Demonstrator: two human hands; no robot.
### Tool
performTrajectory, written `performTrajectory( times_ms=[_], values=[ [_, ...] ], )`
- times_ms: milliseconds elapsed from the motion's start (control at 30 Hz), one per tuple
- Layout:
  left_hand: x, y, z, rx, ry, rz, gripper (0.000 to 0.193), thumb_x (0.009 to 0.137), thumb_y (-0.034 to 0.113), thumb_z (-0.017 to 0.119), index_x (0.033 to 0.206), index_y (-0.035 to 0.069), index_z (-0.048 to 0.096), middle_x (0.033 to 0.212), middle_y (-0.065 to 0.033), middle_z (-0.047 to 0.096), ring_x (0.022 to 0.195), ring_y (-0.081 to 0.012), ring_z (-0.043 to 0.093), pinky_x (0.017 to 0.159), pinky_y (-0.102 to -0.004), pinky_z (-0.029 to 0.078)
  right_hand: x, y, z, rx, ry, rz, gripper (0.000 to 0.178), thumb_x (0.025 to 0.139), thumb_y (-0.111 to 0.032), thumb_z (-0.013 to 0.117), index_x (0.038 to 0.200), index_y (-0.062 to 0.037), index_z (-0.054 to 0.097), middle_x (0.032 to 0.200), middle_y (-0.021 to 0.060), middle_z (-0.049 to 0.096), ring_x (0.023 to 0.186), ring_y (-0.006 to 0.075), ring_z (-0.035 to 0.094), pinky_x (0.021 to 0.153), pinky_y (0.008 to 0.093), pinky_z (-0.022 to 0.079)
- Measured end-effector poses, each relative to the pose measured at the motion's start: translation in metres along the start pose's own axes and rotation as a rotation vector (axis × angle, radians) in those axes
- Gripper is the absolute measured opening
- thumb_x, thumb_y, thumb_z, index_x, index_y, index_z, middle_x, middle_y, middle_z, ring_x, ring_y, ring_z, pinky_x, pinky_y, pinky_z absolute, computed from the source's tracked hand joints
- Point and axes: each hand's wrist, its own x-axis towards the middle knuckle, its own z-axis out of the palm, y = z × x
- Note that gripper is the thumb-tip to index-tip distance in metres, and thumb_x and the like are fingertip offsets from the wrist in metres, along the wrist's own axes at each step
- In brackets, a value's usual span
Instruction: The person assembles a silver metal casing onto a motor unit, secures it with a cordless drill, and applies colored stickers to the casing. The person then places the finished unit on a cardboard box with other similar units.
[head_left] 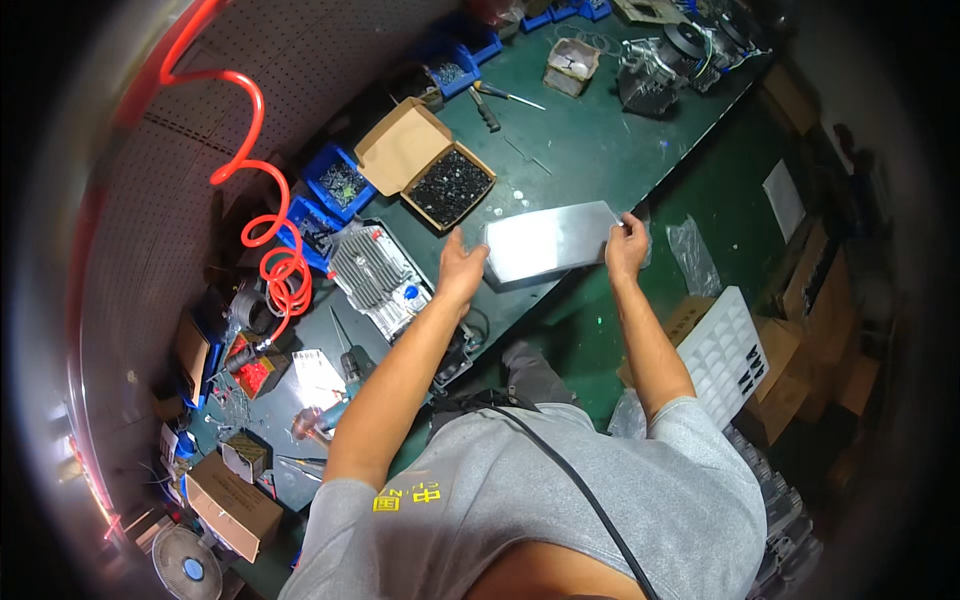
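Between my hands is a flat, silvery metal cover [550, 240], roughly rectangular, above the near edge of the green workbench. My left hand [461, 268] grips its left end. My right hand [627, 247] is closed on its right corner, where some clear plastic seems to show. To the left of my left hand lies a finned metal housing [372, 275] with red and blue plugs. Just beyond the left hand stands an open cardboard box [452, 187] full of small black parts.
Blue bins [340, 182] of screws line the back of the bench [570, 140]. A coiled red air hose [272, 225] hangs at the left. A power drill [350, 370] and hammer [310, 423] lie near my left arm. Motor assemblies [650, 75] stand far right; a white tray [722, 355] leans right.
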Motion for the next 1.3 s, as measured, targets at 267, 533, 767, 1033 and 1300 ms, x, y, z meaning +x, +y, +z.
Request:
performTrajectory(
  times_ms=[267,533,767,1033,1300],
  values=[
    [0.045,-0.063,0.024,0.033,0.314,-0.395,0.062,0.086,0.014,0.062,0.141,-0.011,0.045,0.135,-0.0314,0.058,0.127,-0.0376,0.057,0.101,-0.0433,0.047,0.040,0.042,-0.004,-0.190,-0.155,0.151,0.040,0.093,-0.020,0.056,0.122,0.0052,0.068,0.124,0.0246,0.069,0.119,0.0369,0.065,0.104,0.0412,0.048],
    [0.041,-0.073,0.027,-0.051,0.191,-0.411,0.053,0.085,0.017,0.066,0.129,-0.010,0.058,0.126,-0.0237,0.066,0.115,-0.0341,0.064,0.097,-0.0415,0.049,0.059,0.067,-0.004,-0.023,-0.229,0.461,0.034,0.094,-0.008,0.056,0.123,0.0002,0.071,0.121,0.0181,0.072,0.111,0.0287,0.068,0.100,0.0365,0.050],
    [0.000,0.017,-0.018,0.157,0.085,0.089,0.043,0.088,0.018,0.068,0.125,-0.004,0.063,0.111,-0.0137,0.070,0.098,-0.0227,0.064,0.086,-0.0355,0.052,0.052,0.048,-0.041,0.403,-0.216,0.500,0.034,0.093,-0.015,0.066,0.123,0.0011,0.069,0.092,0.0047,0.071,0.080,0.0105,0.063,0.066,0.0249,0.050],
    [-0.018,0.091,-0.159,0.312,0.203,0.396,0.050,0.091,0.029,0.070,0.129,-0.002,0.062,0.111,-0.0098,0.070,0.097,-0.0170,0.065,0.087,-0.0307,0.051,-0.102,-0.107,-0.065,0.622,-0.433,0.651,0.042,0.095,-0.012,0.066,0.135,-0.0032,0.059,0.109,0.0042,0.064,0.092,0.0134,0.063,0.070,0.0277,0.058],
    [0.000,0.076,-0.275,0.311,0.214,0.322,0.052,0.095,0.034,0.067,0.130,-0.004,0.063,0.112,-0.0091,0.071,0.104,-0.0164,0.063,0.094,-0.0295,0.048,-0.299,-0.189,-0.063,0.844,-0.562,1.022,0.053,0.092,-0.004,0.067,0.139,0.0006,0.044,0.120,0.0124,0.056,0.102,0.0198,0.061,0.079,0.0379,0.063]
  ],
)
